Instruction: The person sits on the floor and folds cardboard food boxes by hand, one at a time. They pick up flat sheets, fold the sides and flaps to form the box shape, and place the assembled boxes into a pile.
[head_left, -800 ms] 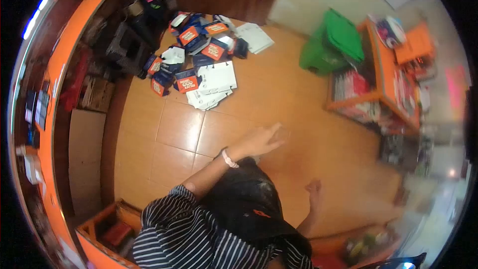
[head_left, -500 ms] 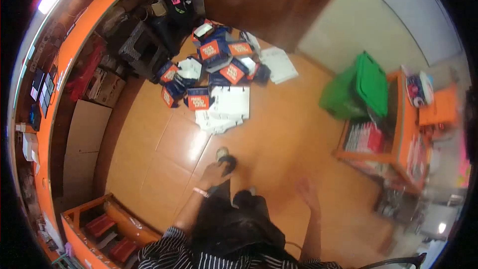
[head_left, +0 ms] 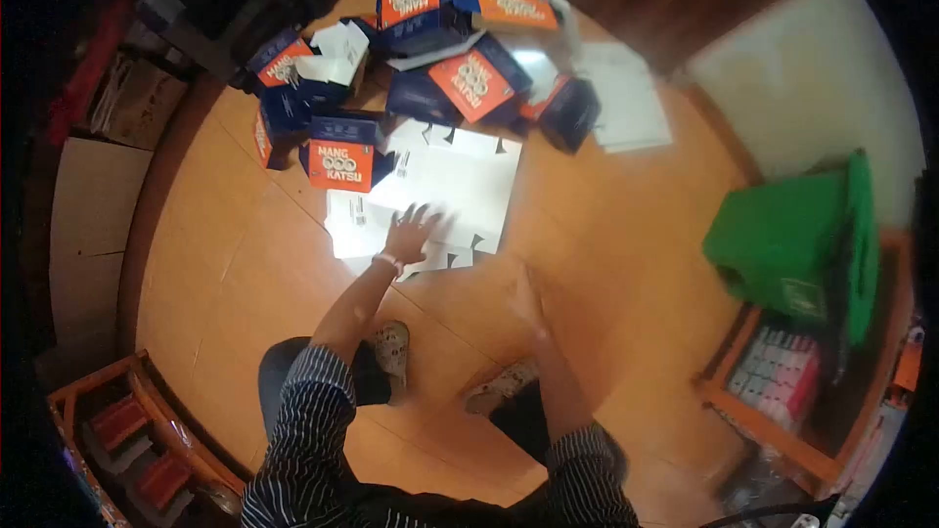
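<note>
The left hand [head_left: 412,234], fingers spread and gripping nothing, is over the flat white sheets [head_left: 468,184] on the floor [head_left: 616,274], probably steadiest lifted by opposite edges, with the right hand [head_left: 526,299] (too blurred to judge its fingers) near their corner.

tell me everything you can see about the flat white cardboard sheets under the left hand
The flat white cardboard sheets look thin, with small dark print and dark notch-shaped marks near some edges. At least two overlap unevenly, lying on the orange-brown tiled floor. In this view, a navy-and-orange cardboard box overlaps their upper-left side; the bare left hand is spread over them, though contact is unclear.
</note>
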Action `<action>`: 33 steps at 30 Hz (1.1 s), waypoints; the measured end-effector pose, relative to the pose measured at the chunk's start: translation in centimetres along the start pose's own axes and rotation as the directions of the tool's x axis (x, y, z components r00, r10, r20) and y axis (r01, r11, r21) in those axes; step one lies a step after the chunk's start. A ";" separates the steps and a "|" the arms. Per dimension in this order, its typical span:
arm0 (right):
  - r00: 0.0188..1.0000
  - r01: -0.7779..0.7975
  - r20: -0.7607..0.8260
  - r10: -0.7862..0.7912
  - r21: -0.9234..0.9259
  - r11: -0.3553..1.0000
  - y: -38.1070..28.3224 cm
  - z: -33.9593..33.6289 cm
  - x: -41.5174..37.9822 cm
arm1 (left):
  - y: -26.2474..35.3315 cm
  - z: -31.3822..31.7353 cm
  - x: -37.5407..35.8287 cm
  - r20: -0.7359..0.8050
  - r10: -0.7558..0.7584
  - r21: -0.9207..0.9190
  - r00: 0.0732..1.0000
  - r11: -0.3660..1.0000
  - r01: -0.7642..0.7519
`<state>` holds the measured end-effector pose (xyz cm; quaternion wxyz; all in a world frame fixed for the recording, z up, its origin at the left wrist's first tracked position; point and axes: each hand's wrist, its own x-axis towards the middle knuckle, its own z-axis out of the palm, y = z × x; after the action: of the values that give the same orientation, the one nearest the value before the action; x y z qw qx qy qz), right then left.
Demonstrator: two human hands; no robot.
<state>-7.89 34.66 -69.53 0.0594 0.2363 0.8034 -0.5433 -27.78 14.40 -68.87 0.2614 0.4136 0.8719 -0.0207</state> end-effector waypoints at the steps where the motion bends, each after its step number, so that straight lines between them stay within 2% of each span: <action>1: 0.995 0.086 -0.038 -0.089 -0.074 0.994 -0.1 0.8 1.8 | 0.2 -0.4 1.6 0.009 0.104 0.133 0.994 0.986 -0.105; 2: 0.982 0.166 -0.067 -0.178 -0.153 0.974 0.3 1.8 3.3 | -1.2 2.6 3.5 -0.132 0.244 0.328 0.961 0.925 -0.190; 3: 0.983 0.164 -0.064 -0.175 -0.149 0.975 2.4 2.6 5.3 | -2.4 5.4 5.8 -0.242 0.396 0.517 0.886 0.825 -0.228; 4: 0.979 0.197 -0.033 -0.203 -0.144 0.970 4.3 3.4 6.8 | -2.8 4.6 7.1 -0.010 0.389 0.368 0.921 0.858 -0.359; 5: 0.971 0.234 -0.014 -0.238 -0.131 0.963 6.0 4.8 8.2 | -4.0 4.9 7.5 -0.042 0.480 0.327 0.876 0.835 -0.442; 6: 0.971 0.231 -0.027 -0.236 -0.123 0.965 7.5 5.2 9.9 | -4.5 4.2 8.8 0.029 0.450 0.188 0.893 0.875 -0.447; 7: 0.933 0.319 -0.097 -0.347 -0.222 0.921 9.2 4.8 11.1 | -4.3 2.9 10.0 0.113 0.426 0.043 0.898 0.901 -0.432; 8: 0.879 0.388 -0.149 -0.453 -0.329 0.861 10.6 4.8 11.8 | -4.0 0.7 10.2 0.157 0.466 0.047 0.871 0.877 -0.478; 9: 0.819 0.426 -0.268 -0.508 -0.309 0.850 9.6 3.8 12.3 | -3.7 -1.6 10.9 0.188 0.502 0.054 0.844 0.853 -0.519; 10: 0.741 0.462 -0.388 -0.547 -0.296 0.836 7.0 2.3 12.1 | -3.6 -2.4 12.2 0.099 0.603 0.001 0.792 0.796 -0.606; 11: 0.789 0.423 -0.472 -0.393 -0.047 0.905 4.6 0.8 11.3 | -3.0 -2.9 13.0 0.002 0.691 -0.044 0.723 0.722 -0.690; 12: 0.823 0.380 -0.519 -0.231 0.203 0.902 2.1 -1.0 10.6 | -1.7 -3.7 13.4 -0.003 0.706 -0.029 0.709 0.708 -0.705; 14: 0.668 0.474 -0.717 -0.201 0.201 0.857 -1.3 -5.0 8.3 | 1.9 -5.5 14.1 -0.270 0.712 -0.297 0.648 0.578 -0.760; 15: 0.632 0.491 -0.744 -0.219 0.165 0.855 -2.5 -7.0 6.7 | 3.9 -6.6 13.8 -0.275 0.737 -0.287 0.617 0.550 -0.784; 16: 0.594 0.509 -0.768 -0.239 0.128 0.851 -3.3 -8.9 5.0 | 5.8 -7.8 13.0 -0.296 0.713 -0.549 0.636 0.418 -0.724; 17: 0.578 0.507 -0.753 -0.314 0.030 0.861 -3.5 -10.9 3.4 | 7.6 -8.6 12.3 -0.299 0.685 -0.763 0.665 0.247 -0.597; 18: 0.565 0.506 -0.726 -0.391 -0.069 0.860 -3.8 -12.7 1.6 | 9.5 -9.3 12.0 -0.313 0.699 -0.755 0.643 0.228 -0.615; 20: 0.441 0.537 -0.734 -0.517 -0.246 0.807 -6.5 -13.9 -3.2 | 13.1 -10.5 11.2 -0.203 0.729 -0.764 0.653 0.299 -0.572; 21: 0.420 0.590 -0.699 -0.578 -0.273 0.759 -7.2 -14.5 -6.0 | 15.4 -10.7 9.3 -0.207 0.740 -0.759 0.640 0.291 -0.582; 22: 0.396 0.643 -0.663 -0.635 -0.293 0.708 -7.7 -14.9 -8.7 | 17.5 -11.0 6.5 -0.206 0.757 -0.809 0.621 0.225 -0.542; 23: 0.383 0.642 -0.669 -0.637 -0.303 0.704 -8.5 -15.0 -11.5 | 18.8 -11.1 3.9 -0.207 0.770 -0.851 0.603 0.162 -0.500; 25: 0.438 0.726 -0.549 -0.712 -0.251 0.640 -9.7 -13.7 -17.3 | 19.8 -10.4 -1.0 -0.155 0.820 -0.854 0.551 0.170 -0.492; 26: 0.461 0.705 -0.562 -0.687 -0.238 0.668 -9.8 -12.7 -20.1 | 20.6 -9.0 -3.8 -0.098 0.857 -0.876 0.505 0.167 -0.453; 27: 0.437 0.710 -0.577 -0.690 -0.250 0.658 -10.1 -11.7 -21.6 | 20.0 -8.2 -6.4 -0.042 0.867 -0.848 0.496 0.232 -0.477; 29: 0.673 0.421 -0.597 -0.437 -0.177 0.890 -8.5 -5.7 -26.1 | 19.5 -6.8 -11.8 0.094 0.856 -0.822 0.509 0.355 -0.445; 30: 0.674 0.398 -0.612 -0.413 -0.170 0.902 -8.3 -3.0 -28.0 | 20.1 -5.8 -13.8 0.111 0.866 -0.828 0.488 0.352 -0.436; 32: 0.507 0.480 -0.750 -0.424 -0.162 0.862 -9.0 0.8 -28.9 | 21.0 -6.3 -16.5 0.001 0.884 -0.666 0.468 0.350 -0.659; 33: 0.494 0.478 -0.765 -0.413 -0.158 0.864 -9.8 1.7 -30.2 | 21.2 -6.4 -18.9 0.018 0.889 -0.660 0.457 0.354 -0.663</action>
<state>14.09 20.69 -51.33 -0.4448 0.2338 0.7599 -0.4124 -5.22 16.51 -50.61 0.5083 0.6724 0.4535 0.2897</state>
